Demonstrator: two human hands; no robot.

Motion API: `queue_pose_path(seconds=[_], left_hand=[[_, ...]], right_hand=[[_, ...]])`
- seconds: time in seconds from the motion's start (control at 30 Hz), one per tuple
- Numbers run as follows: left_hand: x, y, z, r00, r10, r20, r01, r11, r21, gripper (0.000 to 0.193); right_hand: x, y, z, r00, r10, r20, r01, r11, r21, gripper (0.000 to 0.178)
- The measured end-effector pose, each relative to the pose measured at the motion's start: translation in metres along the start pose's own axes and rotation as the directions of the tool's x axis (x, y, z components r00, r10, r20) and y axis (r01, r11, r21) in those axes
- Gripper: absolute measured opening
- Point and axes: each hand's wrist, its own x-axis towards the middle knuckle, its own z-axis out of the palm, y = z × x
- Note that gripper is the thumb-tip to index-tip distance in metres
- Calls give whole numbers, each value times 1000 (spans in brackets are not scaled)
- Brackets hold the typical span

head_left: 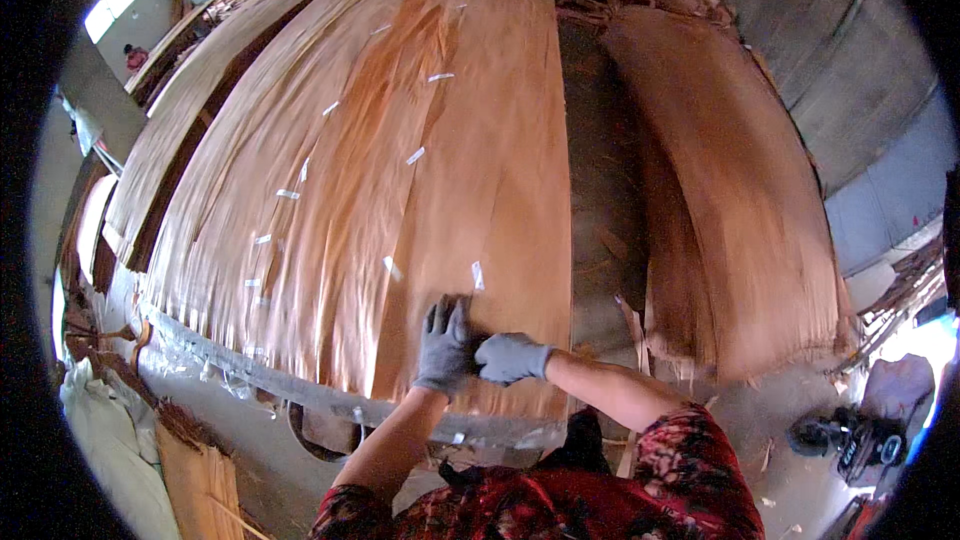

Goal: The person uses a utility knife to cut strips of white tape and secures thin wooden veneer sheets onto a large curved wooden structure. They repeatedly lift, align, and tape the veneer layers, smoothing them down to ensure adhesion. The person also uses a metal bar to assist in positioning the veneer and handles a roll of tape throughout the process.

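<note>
Long reddish-brown wood veneer sheets (500, 190) lie side by side on a low table (330, 385), with small pieces of white tape (416, 155) stuck across several seams. My left hand (445, 348), in a grey glove, rests flat on the veneer near its front edge, fingers stretched away from me. Beside it, touching or almost touching, is my right hand (512, 357), also gloved, with its fingers curled closed. A dark patch shows between the two hands; whether the right one grips something is hidden. Just beyond the fingers sits one tape piece (477, 276).
To the right, across a dark gap (600, 180), lies another veneer stack (740, 190). A black machine (850, 445) stands at the lower right. Pale sacks (110, 450) and a wood board (195, 480) are at the lower left. Another person (135, 58) is far off at the upper left.
</note>
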Motion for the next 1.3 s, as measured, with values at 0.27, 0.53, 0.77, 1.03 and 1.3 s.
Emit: queue_pose_path(seconds=[0.27, 0.53, 0.77, 1.03, 1.3], left_hand=[[-8, 4, -13, 968, -228, 108, 229, 974, 6, 61], [8, 9, -1, 962, -252, 104, 252, 968, 5, 46], [32, 27, -24, 968, -244, 50, 244, 970, 3, 48], [71, 35, -38, 932, -261, 251, 243, 965, 102, 46], [276, 75, 28, 649, -760, -24, 754, 640, 148, 63]], right_hand=[[-26, 67, -40, 1000, 5, -13, 4, 791, 612, 24], [-134, 163, -21, 1000, -6, 26, -22, 364, 931, 9], [-155, 286, -124, 964, 232, -127, 19, 421, 907, 13], [-149, 444, -201, 852, 520, -52, -230, 461, 857, 24], [-160, 594, -273, 704, 707, 64, -305, 221, 926, 25]])
